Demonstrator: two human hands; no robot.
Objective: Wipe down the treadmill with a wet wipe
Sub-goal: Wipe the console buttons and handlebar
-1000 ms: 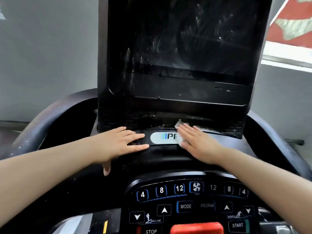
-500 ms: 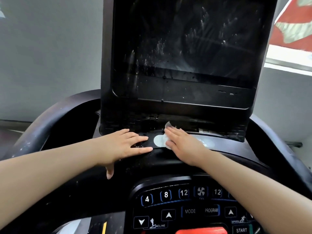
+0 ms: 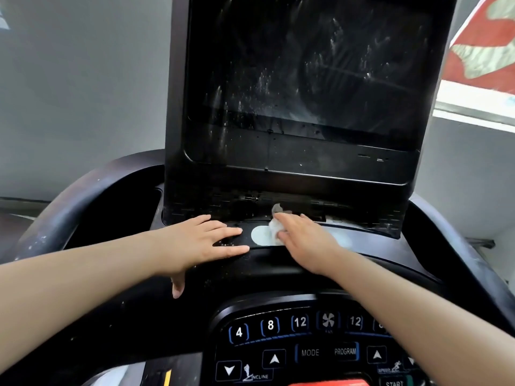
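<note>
My left hand [image 3: 206, 240] lies flat on the black treadmill console ledge [image 3: 390, 246], left of my right hand [image 3: 303, 240] atop the crumpled white wet wipe [image 3: 274, 231]; large dark screen [image 3: 306, 79] behind, black button panel [image 3: 301, 344] before.

Readable text is all on the black curved button panel [image 3: 278, 307] at the bottom of the treadmill console. Top row of blue-outlined oval keys: "4" [image 3: 238, 332], "8" [image 3: 270, 325], "12" [image 3: 300, 321], then a second "12" [image 3: 355, 321] past a fan-icon key (its tiny caption is too small to read). Below: "MODE" [image 3: 310, 352], "PROGRAM" [image 3: 345, 351], "INCLINE" [image 3: 259, 376] beside the arrow keys, "START" [image 3: 394, 383] cut off at the bottom edge. The pale oval badge [image 3: 260, 235] under the screen is blurred, unreadable.
</note>
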